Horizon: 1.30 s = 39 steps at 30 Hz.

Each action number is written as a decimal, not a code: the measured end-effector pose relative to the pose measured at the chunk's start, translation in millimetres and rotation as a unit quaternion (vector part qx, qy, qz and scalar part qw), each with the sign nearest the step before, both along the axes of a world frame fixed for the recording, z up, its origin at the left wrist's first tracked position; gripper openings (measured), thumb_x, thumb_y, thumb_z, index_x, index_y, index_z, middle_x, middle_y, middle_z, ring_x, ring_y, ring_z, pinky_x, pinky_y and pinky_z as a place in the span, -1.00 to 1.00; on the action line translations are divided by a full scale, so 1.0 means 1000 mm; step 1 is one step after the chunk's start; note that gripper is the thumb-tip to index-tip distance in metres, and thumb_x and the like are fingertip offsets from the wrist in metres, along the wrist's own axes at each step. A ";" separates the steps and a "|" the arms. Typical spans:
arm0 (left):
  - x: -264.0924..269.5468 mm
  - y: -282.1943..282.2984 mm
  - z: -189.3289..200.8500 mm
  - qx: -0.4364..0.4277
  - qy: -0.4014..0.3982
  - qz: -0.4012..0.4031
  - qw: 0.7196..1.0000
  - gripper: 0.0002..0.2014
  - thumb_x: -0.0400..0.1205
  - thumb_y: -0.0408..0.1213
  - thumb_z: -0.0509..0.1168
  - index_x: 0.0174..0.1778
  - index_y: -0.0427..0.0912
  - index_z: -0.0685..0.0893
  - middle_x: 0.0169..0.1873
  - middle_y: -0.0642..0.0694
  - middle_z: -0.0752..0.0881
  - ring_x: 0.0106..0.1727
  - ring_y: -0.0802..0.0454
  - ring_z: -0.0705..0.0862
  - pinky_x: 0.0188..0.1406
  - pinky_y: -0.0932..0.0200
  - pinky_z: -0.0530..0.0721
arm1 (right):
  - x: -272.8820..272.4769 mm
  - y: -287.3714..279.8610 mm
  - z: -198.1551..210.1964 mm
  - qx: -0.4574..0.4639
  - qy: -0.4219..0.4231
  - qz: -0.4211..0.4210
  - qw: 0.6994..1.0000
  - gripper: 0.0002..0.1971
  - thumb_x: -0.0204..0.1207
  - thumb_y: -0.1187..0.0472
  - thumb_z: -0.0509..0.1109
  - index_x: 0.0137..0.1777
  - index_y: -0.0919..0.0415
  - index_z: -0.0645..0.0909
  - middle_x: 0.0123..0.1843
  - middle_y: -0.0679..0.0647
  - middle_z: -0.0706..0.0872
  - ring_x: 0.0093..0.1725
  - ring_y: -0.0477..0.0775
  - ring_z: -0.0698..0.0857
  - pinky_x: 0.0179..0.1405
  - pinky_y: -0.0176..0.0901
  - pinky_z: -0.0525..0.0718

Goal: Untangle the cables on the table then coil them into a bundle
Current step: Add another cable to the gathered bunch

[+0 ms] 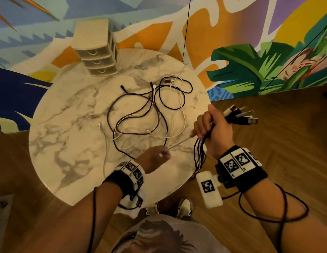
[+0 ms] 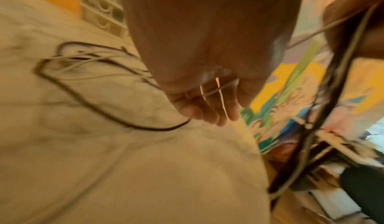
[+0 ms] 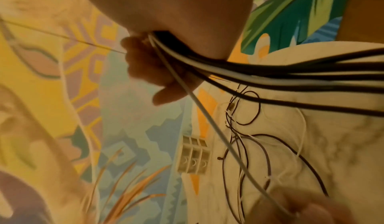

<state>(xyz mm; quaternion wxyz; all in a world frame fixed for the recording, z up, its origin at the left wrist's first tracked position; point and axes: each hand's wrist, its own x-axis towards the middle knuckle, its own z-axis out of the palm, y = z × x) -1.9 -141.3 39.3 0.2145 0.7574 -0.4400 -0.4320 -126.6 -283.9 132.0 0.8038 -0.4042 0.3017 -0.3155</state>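
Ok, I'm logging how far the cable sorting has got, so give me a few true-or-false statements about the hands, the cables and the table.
1. The right hand grips a bunch of black and white cables with the USB plugs sticking out past its grip. True.
2. The left hand is empty. False: it pinches a thin white cable stretched taut to the right hand.
3. Every cable is already coiled. False: a loose tangle of purple, black and white cables lies on the round marble table.
4. A small beige three-drawer organiser stands at the table's far edge. True.
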 end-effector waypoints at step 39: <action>0.101 0.023 -0.041 0.074 -0.215 0.152 0.962 -0.76 0.70 -0.26 0.18 0.06 -0.33 0.69 0.04 -0.34 0.68 0.09 -0.30 0.64 0.05 0.01 0.51 | -0.005 -0.015 0.010 -0.160 0.140 -0.082 0.974 -0.56 0.73 0.08 0.11 -0.08 0.34 0.75 -0.62 0.00 0.26 -0.62 -0.07 0.19 -0.61 -0.28 0.19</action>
